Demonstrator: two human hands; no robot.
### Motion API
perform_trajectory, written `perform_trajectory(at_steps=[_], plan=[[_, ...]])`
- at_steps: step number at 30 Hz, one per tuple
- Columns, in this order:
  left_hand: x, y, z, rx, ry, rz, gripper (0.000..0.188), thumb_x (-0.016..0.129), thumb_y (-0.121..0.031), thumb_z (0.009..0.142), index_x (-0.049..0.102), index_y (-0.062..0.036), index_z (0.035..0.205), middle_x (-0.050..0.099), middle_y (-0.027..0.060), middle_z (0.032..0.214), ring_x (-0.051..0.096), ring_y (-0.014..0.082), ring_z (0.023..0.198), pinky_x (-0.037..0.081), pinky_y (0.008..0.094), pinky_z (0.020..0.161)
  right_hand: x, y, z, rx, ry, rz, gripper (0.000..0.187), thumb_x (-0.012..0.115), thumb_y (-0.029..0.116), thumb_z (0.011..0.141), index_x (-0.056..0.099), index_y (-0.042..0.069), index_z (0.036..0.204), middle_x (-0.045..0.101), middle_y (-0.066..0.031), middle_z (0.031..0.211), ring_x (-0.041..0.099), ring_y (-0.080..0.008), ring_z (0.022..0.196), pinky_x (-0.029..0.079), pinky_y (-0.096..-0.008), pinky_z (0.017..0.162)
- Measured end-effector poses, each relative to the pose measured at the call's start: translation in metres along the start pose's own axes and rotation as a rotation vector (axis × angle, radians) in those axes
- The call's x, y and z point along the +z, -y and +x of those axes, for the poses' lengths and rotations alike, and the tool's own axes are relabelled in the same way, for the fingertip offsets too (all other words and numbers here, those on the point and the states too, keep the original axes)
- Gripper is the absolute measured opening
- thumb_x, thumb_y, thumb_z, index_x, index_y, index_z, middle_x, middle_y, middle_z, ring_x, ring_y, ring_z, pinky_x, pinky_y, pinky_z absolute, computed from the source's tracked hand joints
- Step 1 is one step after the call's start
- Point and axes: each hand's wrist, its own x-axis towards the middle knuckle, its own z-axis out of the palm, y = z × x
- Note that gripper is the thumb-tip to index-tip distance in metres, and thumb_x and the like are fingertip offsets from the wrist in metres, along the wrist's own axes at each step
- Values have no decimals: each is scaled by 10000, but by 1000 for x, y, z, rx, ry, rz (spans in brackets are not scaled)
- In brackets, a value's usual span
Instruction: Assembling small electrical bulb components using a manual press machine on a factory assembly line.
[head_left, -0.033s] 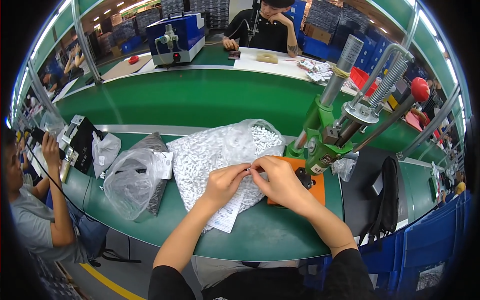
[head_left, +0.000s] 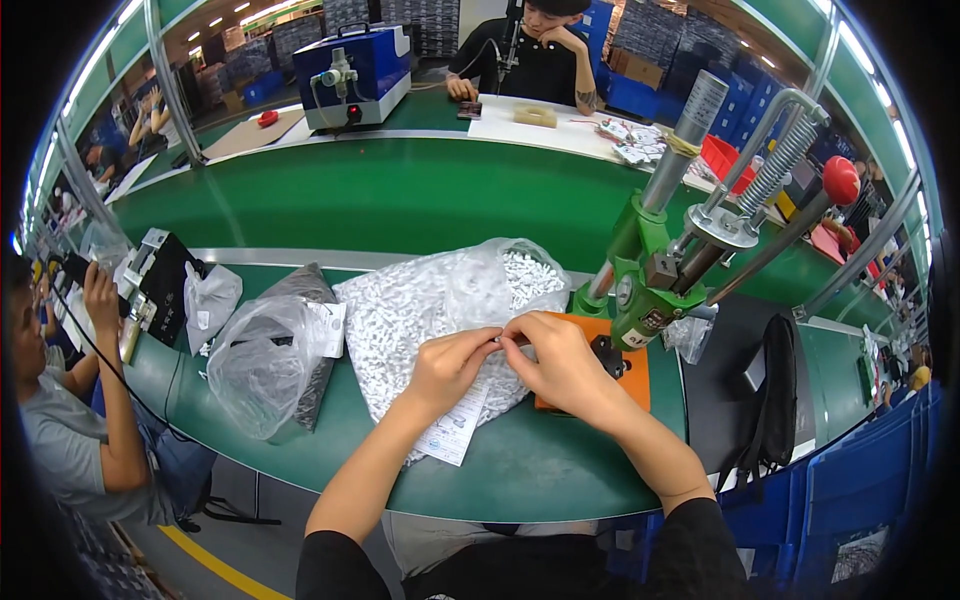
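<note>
Small pale part (head_left: 497, 340), tiny and light-toned with a faint glint, pinched at the fingertips of two hands above the front edge of a large bag; its exact shape is too small to tell. Left hand (head_left: 450, 364) and right hand (head_left: 552, 358): each has thumb and forefinger drawn together, the tips meeting at the part, with almost no gap between them.

Large clear plastic bag (head_left: 478, 284), lying flat on the green tabletop (head_left: 530, 480): filled with a great many short white pieces (head_left: 528, 278), its gathered film toward the far right; a printed white sheet (head_left: 455, 432) lies against its near side. To its left, a clear plastic bag (head_left: 258, 385) with loose, crumpled film and dark grey contents (head_left: 318, 388), bearing a white label (head_left: 326, 330). Farther left, a small whitish bag (head_left: 211, 305), contents indistinct. Right of the hands, a green lever press (head_left: 632, 318) on an orange base (head_left: 634, 388); a small clear bag (head_left: 688, 338) sits just beside it, contents unclear.
</note>
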Motion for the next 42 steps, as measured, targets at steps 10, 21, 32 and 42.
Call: perform_trajectory(at_steps=[10,21,32,42], plan=[[-1,3,-1,114,61,64,205,712,30,756,675,11,957,708,139,852,704,257,725,563,312,626,-1,2,-2,-91,19,-112,95,654,27,817,600,-36,863,631,-187,838,624,-376,744,516,-397,652],[1,0,-3,-98,67,-62,217,715,20,786,666,2,997,714,139,880,719,233,785,566,293,652,-4,-8,10,298,81,335,131,684,9,836,612,-77,903,677,-113,861,673,-133,776,557,-263,663],[1,1,0,-192,-33,-53,199,714,0,801,660,10,992,718,139,895,721,220,820,563,290,672,3,-13,7,151,2,326,129,687,12,829,639,-73,914,684,-127,861,693,-171,783,567,-270,693],[-5,-2,5,-787,158,-668,210,604,-117,937,688,68,884,690,118,780,636,159,598,501,255,551,8,-14,4,108,-111,264,105,688,13,814,656,-52,891,681,-126,833,697,-195,765,575,-284,683]])
